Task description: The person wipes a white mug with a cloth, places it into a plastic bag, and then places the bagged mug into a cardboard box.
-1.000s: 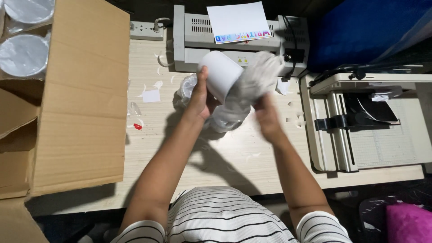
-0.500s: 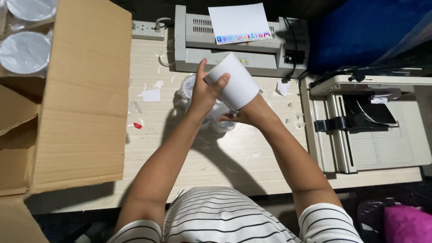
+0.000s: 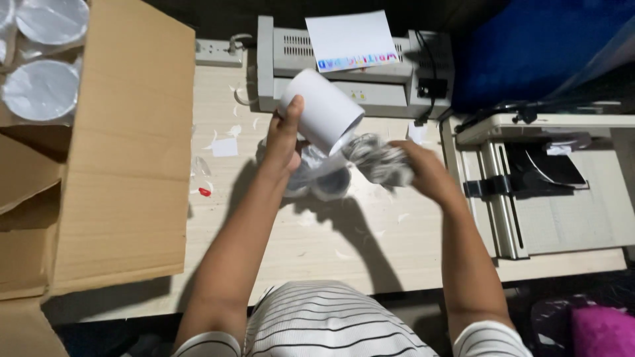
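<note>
Striped shirt at bottom edge, nearest camera; two bare forearms rising from it over pale table.

Left hand: clasped round white mug, thumb up along its side, fingers wrapped behind. Mug held above table, at upper right of the hand, just before grey laminator. Long axis tilted, running upper left to lower right; open mouth aimed lower right and down, toward other hand; closed base toward upper left.

Right hand: closed on crumpled clear wrap, bunched just left of the fingers and just below mug mouth. Whether wrap touches mug: cannot tell.

Beneath the hands on table: more clear wrap and a roundish object, blurred, kind not determinable. Small paper scraps scattered about; one red bit near box flap.

Left side: open cardboard box, wrapped white mugs in its far corner.

Right side: white paper trimmer. Far edge: white sheet with coloured strip on top of laminator; power strip to its left.

Against half a second ago: mug tipped further, mouth now lower; right hand shifted out to the right, wrap drawn clear of mug.
</note>
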